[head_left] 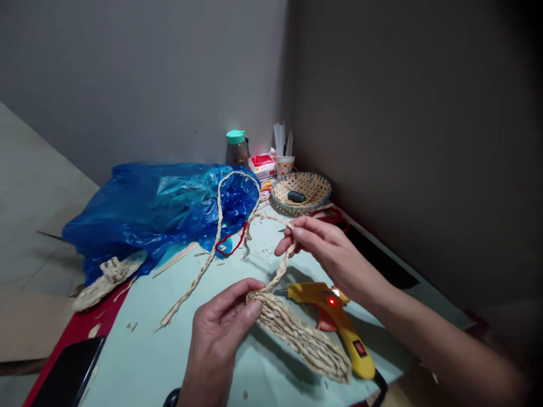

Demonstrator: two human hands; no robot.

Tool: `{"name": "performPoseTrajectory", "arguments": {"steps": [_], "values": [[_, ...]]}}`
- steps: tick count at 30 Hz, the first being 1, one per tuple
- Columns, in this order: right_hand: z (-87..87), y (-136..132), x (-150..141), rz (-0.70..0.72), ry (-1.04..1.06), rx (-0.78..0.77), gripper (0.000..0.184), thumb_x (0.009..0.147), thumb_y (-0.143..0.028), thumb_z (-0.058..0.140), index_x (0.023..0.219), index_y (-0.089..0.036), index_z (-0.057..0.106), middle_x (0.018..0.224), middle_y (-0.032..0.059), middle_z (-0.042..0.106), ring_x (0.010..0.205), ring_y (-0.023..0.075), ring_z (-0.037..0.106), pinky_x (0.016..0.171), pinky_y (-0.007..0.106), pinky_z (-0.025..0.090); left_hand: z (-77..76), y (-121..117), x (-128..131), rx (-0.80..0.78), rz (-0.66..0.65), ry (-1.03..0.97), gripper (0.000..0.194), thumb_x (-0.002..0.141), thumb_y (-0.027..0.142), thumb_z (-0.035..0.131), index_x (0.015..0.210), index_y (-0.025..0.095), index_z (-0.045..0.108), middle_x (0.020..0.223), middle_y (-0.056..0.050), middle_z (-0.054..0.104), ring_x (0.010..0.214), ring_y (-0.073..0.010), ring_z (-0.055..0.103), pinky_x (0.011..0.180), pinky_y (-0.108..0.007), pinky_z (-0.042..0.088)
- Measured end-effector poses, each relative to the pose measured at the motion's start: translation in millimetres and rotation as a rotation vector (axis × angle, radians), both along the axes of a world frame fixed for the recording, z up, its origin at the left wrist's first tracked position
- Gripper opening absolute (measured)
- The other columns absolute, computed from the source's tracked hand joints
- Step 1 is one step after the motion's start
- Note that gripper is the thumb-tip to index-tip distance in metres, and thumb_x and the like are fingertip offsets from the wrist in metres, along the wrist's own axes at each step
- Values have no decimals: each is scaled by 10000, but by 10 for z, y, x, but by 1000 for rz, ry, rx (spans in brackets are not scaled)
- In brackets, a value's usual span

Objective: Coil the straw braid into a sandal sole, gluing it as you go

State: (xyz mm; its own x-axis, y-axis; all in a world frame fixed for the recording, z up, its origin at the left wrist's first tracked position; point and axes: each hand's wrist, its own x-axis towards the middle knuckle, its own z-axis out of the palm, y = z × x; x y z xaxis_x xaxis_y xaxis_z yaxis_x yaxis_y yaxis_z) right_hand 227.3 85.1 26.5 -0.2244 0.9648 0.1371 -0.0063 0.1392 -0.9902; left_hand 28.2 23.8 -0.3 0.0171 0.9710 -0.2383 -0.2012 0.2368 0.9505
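My left hand (227,319) pinches one end of a woven straw sole (303,339), an elongated oval of coiled braid held over the table. From that end a straw braid (280,271) rises to my right hand (316,237), whose thumb and fingers are closed on it. Beyond my right hand the braid's free length loops over the blue bag and back across the table to a frayed end at the left. A yellow glue gun (339,316) with a lit red light lies behind the sole, its nozzle pointing left, near the braid.
A blue plastic bag (156,203) covers the back left, with another straw piece (110,280) beside it. At the back stand a woven basket (301,189), a cup of glue sticks (285,164), tissues (263,165) and a jar (237,148). A phone (70,370) lies front left.
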Motion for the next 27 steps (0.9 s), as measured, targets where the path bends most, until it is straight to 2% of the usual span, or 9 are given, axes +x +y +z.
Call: {"name": "performPoseTrajectory", "arguments": {"steps": [4,8,12,16,19,23,27], "values": [[-13,162,-115,28,69,-69,215,976,-390,482,928,-189,541,911,83,724,752,162,611,722,301,478,78,-19,59,-40,33,33,302,660,371,858,890,184,798,733,-26,751,679,-140,645,663,-180,495],[-39,283,-208,114,-29,-81,132,946,-289,462,897,-182,521,879,97,740,639,139,570,636,282,462,124,-43,100,-66,39,29,312,625,383,871,852,180,802,708,-23,740,670,-134,636,656,-177,492],[-78,336,-183,185,-264,23,96,930,-204,509,884,-169,586,776,49,710,647,160,575,654,292,426,140,-49,110,-111,66,-37,343,614,364,883,888,175,798,737,-37,753,710,-140,656,692,-185,503],[-97,280,-62,130,-451,145,224,985,-264,515,797,-179,604,651,-3,597,632,165,534,655,296,355,155,-12,105,-156,106,-184,332,595,307,902,880,179,791,785,-35,770,733,-142,682,711,-193,528],[-109,227,41,114,-485,171,297,1023,-331,465,820,-176,615,678,2,620,627,157,558,652,285,370,151,18,96,-162,125,-200,342,582,284,914,879,172,789,789,-35,771,739,-140,688,723,-188,533],[-117,226,99,132,-436,146,329,1032,-345,430,817,-176,613,761,20,700,611,130,598,630,255,429,126,12,96,-158,44,-187,319,597,291,905,868,169,789,757,-37,753,713,-137,665,699,-192,516],[-103,281,4,122,-391,137,292,1015,-321,438,793,-185,569,723,3,680,573,110,572,567,223,421,76,-25,98,-73,-38,-73,281,627,322,879,844,163,797,708,-40,731,653,-133,623,633,-197,472]]}}
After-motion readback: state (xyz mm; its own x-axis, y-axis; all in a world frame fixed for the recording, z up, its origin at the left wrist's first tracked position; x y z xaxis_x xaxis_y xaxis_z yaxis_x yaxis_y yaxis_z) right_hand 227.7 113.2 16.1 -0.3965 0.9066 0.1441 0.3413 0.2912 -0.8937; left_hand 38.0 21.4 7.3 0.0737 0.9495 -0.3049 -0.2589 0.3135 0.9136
